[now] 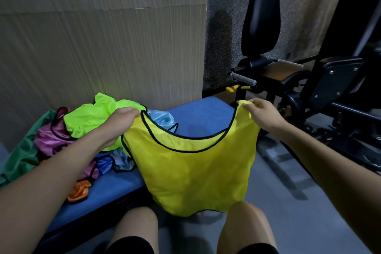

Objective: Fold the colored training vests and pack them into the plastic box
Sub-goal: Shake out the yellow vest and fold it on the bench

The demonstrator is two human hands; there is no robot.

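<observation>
A yellow training vest with black trim hangs spread out in front of me, above my knees. My left hand grips its left shoulder strap and my right hand pinches its right shoulder strap. To the left, a heap of loose vests lies on a blue padded bench: a neon green vest on top, a pink vest, a light blue vest, an orange vest and a dark green one. No plastic box is in view.
A ribbed beige panel stands behind the bench. Black gym machines with handles and a tall back pad fill the right side. Grey floor lies under my knees and to the right.
</observation>
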